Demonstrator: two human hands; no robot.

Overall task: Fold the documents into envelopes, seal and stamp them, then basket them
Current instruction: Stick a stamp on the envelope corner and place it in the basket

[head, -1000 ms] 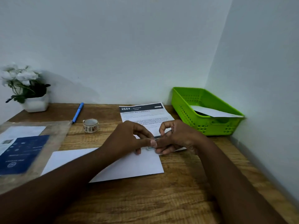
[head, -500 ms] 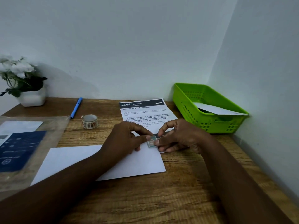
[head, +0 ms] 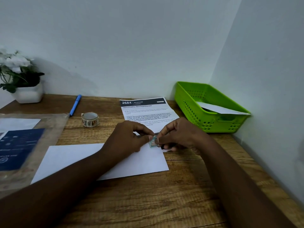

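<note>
Stamp [head: 153,142] is pinched between our left hand [head: 130,137] and right hand [head: 179,134], over the envelope [head: 131,162] corner. If it sticks to our fingertips, it'll probably land crooked.

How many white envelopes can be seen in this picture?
2. One envelope lies flat on the table under both hands; the other envelope rests slanted in the green basket. More could be hidden in the basket beneath it.

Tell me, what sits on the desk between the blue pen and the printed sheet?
A small roll of tape stands on the wooden desk between the blue pen and the printed sheet, as the head view shows.
</note>
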